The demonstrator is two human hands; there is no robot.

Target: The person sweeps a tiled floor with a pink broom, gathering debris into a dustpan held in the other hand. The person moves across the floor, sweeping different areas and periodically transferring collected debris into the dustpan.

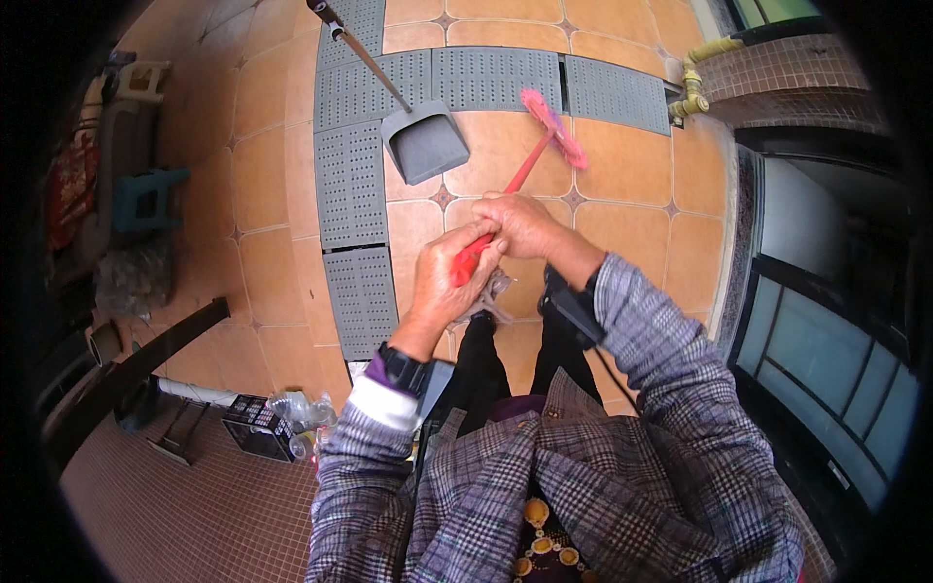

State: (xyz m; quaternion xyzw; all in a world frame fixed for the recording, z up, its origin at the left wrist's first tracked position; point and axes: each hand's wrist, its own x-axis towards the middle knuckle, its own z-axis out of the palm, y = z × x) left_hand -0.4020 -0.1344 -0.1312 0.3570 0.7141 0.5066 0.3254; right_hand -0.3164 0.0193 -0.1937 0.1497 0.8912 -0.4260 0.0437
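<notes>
Both hands grip the red handle (pixel 530 162) of a broom with a pink bristle head (pixel 552 130). My left hand (pixel 450 271) is closed around its near end, where red plastic or cloth shows. My right hand (pixel 523 221) holds the handle just beyond, touching the left. The broom head lies on the orange tiles ahead of me, slightly right, close to the drain covers. Left of it a grey dustpan (pixel 428 146) with a long handle (pixel 372 67) stands on the floor, its mouth towards me. Part of a greyish cloth-like thing (pixel 497 295) shows below my hands, partly hidden.
Grey perforated drain covers (pixel 353 186) run along the left and across the front. A teal plastic stool (pixel 149 200) is at the left. Yellow pipes (pixel 689 87) rise by the right wall. A black crate (pixel 259 430) and plastic bottles (pixel 302 410) sit at the lower left.
</notes>
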